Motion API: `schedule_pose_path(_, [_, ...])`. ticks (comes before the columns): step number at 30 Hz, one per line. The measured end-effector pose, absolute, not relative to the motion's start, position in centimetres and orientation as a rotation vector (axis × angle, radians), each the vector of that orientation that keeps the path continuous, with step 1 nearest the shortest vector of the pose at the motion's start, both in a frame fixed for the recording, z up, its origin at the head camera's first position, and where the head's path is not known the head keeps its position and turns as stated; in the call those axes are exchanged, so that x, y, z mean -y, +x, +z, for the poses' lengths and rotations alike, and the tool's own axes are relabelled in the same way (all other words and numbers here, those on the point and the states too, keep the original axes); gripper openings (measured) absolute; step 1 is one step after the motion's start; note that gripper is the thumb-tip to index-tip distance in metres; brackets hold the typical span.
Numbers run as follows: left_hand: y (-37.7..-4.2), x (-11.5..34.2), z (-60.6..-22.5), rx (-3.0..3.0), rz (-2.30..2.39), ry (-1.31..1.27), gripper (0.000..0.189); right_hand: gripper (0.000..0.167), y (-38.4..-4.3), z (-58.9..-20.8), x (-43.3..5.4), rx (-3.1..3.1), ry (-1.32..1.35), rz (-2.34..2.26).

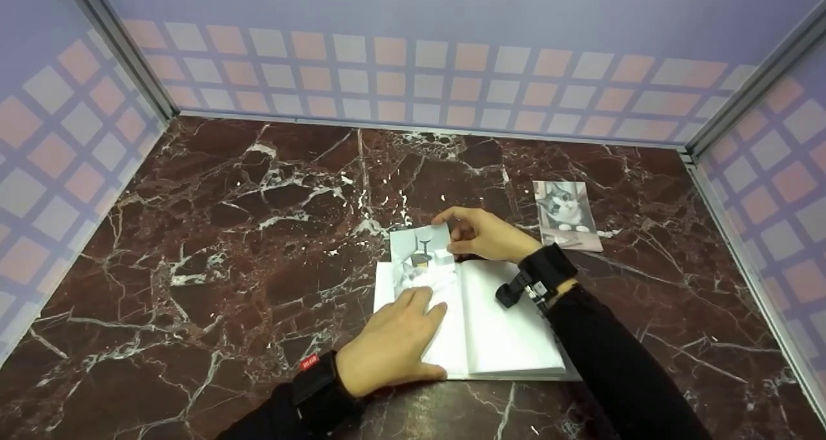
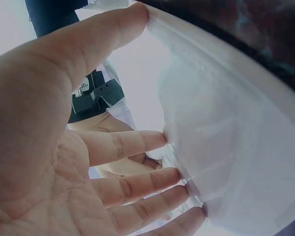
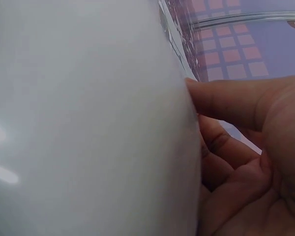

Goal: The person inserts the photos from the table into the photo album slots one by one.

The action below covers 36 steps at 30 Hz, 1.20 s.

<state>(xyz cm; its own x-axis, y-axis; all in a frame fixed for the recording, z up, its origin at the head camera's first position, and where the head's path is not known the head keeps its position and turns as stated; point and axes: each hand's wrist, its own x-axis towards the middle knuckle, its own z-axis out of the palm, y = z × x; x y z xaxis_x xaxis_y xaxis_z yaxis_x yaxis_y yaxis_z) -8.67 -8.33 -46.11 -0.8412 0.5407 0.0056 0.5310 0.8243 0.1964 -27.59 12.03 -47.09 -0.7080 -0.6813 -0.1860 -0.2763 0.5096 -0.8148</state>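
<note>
An open white book [image 1: 510, 324] lies on the dark marble table [image 1: 213, 253], near its front edge. My left hand [image 1: 423, 301] rests flat on the left page with its fingers straight; in the left wrist view those fingers [image 2: 132, 187] press the white paper [image 2: 226, 147]. A pale photo card [image 1: 419, 250] showing a cup stands over the book's top left corner. My right hand [image 1: 455, 233] pinches the card's right edge. In the right wrist view the glossy card [image 3: 88, 123] fills the left side, with my fingers [image 3: 226, 103] curled against its edge.
A second photo, of a cat [image 1: 566, 214], lies flat on the table to the right of my right hand. Checked walls [image 1: 413, 66] close the table in at the back and on both sides.
</note>
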Motion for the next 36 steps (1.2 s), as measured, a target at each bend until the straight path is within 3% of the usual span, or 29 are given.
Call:
schedule_pose_path(15, [-8.80,8.22,-46.06,-2.941,0.298,0.841,0.091,0.047,-27.62,-46.88,-12.01,-2.277,-0.802,-1.054])
schedule_pose_path(36, [-8.76,8.21,-46.17,-2.977,0.293,0.878,0.086,0.031,-27.62,-46.50,-11.19,-2.439,-0.819,-0.995])
